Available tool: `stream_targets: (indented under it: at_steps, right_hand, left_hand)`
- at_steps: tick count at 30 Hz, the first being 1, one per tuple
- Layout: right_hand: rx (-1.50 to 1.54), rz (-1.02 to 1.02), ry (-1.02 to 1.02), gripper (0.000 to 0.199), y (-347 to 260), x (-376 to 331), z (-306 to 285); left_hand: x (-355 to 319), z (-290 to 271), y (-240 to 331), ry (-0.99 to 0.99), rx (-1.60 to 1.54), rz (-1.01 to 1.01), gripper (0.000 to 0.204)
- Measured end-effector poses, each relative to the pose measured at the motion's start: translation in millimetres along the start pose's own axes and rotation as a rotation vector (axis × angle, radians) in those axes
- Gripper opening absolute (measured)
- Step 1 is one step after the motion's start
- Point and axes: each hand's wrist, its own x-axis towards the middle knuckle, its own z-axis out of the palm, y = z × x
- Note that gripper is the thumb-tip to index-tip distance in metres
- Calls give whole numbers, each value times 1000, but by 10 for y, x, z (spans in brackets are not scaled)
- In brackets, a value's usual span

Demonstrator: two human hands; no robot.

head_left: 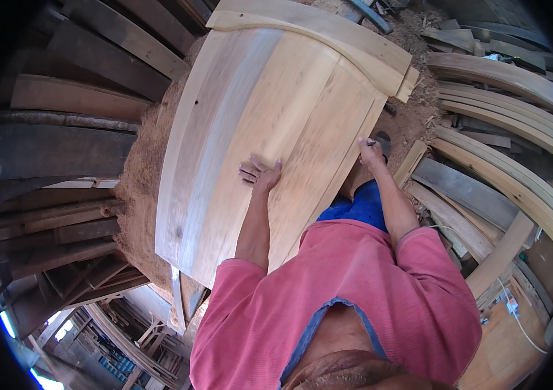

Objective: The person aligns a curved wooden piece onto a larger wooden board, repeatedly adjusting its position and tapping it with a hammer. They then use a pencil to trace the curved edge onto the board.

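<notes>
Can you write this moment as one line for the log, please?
left hand: flat on wooden panel | right hand: on panel's right edge | around: curved planks, sawdust

Left hand (260, 174) flat, fingers spread, arm extended, right hand (370, 153) curled, arm extended

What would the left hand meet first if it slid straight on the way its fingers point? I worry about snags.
The left hand lies flat on the pale wooden panel; ahead is only bare panel surface up to the curved top rail, probably its first obstacle.
</notes>
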Motion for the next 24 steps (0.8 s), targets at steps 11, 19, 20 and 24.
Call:
stream_targets:
  at_steps: [11, 19, 20, 24]
  right_hand:
    - [41, -34, 54, 38, 28, 5, 34]
    - [-52, 3, -4, 33, 92, 93, 1]
    - [-47, 11, 4, 33, 74, 86, 5]
    - [-19, 29, -6, 34, -19, -9, -2]
  left_hand:
    - [-1, -13, -15, -3, 5, 4, 123]
    - [-24, -38, 12, -9, 10, 8, 122]
    - [-29, -46, 8, -19, 10, 11, 121]
    - [-27, -41, -1, -20, 16, 4, 122]
